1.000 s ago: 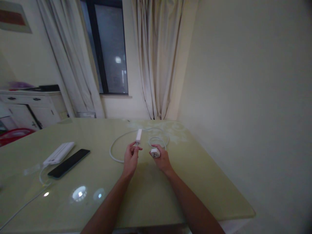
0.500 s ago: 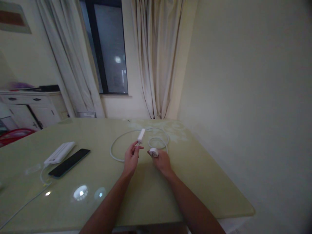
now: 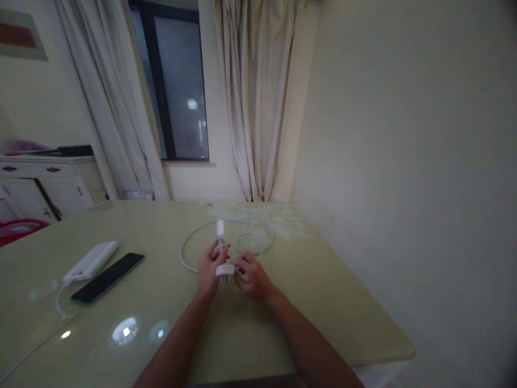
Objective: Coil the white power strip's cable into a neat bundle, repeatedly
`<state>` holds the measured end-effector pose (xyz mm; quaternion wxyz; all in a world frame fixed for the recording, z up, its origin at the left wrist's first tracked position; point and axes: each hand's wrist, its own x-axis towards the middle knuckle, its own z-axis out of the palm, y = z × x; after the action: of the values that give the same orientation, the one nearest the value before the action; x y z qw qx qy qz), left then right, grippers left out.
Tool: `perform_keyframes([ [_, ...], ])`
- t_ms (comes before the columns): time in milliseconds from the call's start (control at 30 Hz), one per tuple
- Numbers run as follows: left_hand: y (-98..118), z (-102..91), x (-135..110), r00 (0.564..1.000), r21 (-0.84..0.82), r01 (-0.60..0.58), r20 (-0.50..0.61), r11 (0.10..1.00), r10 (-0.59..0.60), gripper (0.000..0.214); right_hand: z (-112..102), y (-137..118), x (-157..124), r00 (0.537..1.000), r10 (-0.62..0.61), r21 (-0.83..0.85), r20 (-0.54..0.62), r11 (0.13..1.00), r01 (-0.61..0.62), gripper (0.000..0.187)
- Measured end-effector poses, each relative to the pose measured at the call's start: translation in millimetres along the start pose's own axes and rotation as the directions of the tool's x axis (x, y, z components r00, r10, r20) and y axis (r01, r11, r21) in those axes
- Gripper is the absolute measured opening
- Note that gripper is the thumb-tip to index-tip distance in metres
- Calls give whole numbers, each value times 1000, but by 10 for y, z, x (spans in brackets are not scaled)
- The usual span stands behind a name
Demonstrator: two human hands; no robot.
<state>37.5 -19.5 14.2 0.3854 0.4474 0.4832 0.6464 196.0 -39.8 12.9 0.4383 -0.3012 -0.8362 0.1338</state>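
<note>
My left hand [image 3: 210, 267] pinches the plug end of a white cable [image 3: 189, 243]; its white connector [image 3: 220, 228] sticks up above my fingers. My right hand [image 3: 251, 277] is closed round a small white charger block [image 3: 225, 270] and holds it against my left hand. Both hands hover low over the yellow-green table [image 3: 315, 302]. The cable loops on the table just behind them.
A white power bank [image 3: 92, 261] and a black phone [image 3: 107, 277] lie at the left, with a thin white lead [image 3: 36, 345] running off toward the front left edge. A wall stands close on the right; curtains, a window and a white cabinet [image 3: 48, 183] are behind.
My right hand has carried the charger block leftward until it meets my left hand. The cable connector now stands more upright. The view has shifted slightly.
</note>
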Motion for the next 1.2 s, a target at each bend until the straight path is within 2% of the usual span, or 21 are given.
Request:
perform_keyframes([
  [67, -9, -18, 4, 999, 73, -43, -13, 996, 44, 73, -15, -5, 26, 999, -3, -9, -46, 1000, 3, 21],
  [133, -15, -50, 16, 993, 289, -97, -42, 952, 114, 64, -58, 34, 33, 996, 17, -10, -93, 1000, -18, 27],
  [233, -21, -123, 53, 977, 634, -99, -85, 767, 197, 47, -144, 115, 26, 966, 156, 82, -208, 987, -142, 33],
  [300, -29, -172, 80, 973, 717, -91, -83, 692, 213, 41, -190, 149, 32, 912, 293, 176, -288, 952, -250, 35],
  [400, -40, -211, 100, 974, 685, -116, -63, 719, 217, 38, -221, 163, 71, 836, 432, 300, -337, 892, -340, 41],
  [467, -36, -205, 96, 972, 607, -148, -58, 780, 230, 38, -228, 166, 104, 814, 467, 355, -344, 868, -347, 41],
  [533, -18, -183, 81, 967, 522, -188, -50, 832, 250, 38, -247, 175, 127, 812, 448, 360, -374, 877, -318, 38],
  [600, 10, -159, 60, 962, 475, -214, -51, 853, 269, 39, -297, 199, 132, 804, 373, 293, -464, 921, -259, 35],
  [633, 27, -149, 50, 959, 464, -223, -54, 857, 279, 38, -334, 219, 129, 783, 331, 241, -526, 941, -236, 34],
  [667, 43, -142, 41, 956, 456, -229, -61, 860, 287, 37, -378, 247, 123, 747, 297, 193, -595, 955, -227, 33],
  [700, 59, -138, 33, 953, 448, -233, -73, 863, 295, 36, -428, 282, 116, 691, 280, 163, -667, 959, -232, 34],
  [733, 72, -136, 27, 949, 439, -237, -85, 867, 303, 36, -481, 325, 109, 619, 285, 163, -732, 955, -247, 35],
  [800, 91, -134, 18, 943, 414, -247, -107, 876, 316, 35, -587, 432, 99, 453, 366, 282, -813, 928, -243, 38],
  [833, 96, -134, 16, 940, 401, -252, -116, 881, 322, 35, -637, 492, 94, 378, 431, 383, -819, 902, -198, 39],
  [867, 98, -133, 15, 937, 389, -258, -122, 885, 327, 35, -682, 553, 90, 322, 503, 490, -802, 863, -127, 39],
  [900, 99, -131, 16, 935, 375, -264, -129, 889, 331, 35, -720, 614, 85, 294, 573, 588, -765, 808, -44, 37],
  [967, 100, -125, 19, 931, 347, -272, -143, 897, 337, 36, -771, 726, 73, 278, 691, 735, -668, 671, 98, 32],
  [1100, 127, -111, 19, 919, 304, -287, -179, 908, 350, 35, -781, 884, 50, 236, 849, 875, -473, 423, 235, 21],
  [1133, 139, -109, 18, 913, 294, -293, -195, 910, 357, 35, -778, 908, 46, 227, 867, 886, -443, 384, 260, 19],
  [1200, 163, -109, 14, 896, 267, -315, -235, 911, 378, 35, -784, 937, 34, 238, 877, 892, -418, 347, 290, 16],
])
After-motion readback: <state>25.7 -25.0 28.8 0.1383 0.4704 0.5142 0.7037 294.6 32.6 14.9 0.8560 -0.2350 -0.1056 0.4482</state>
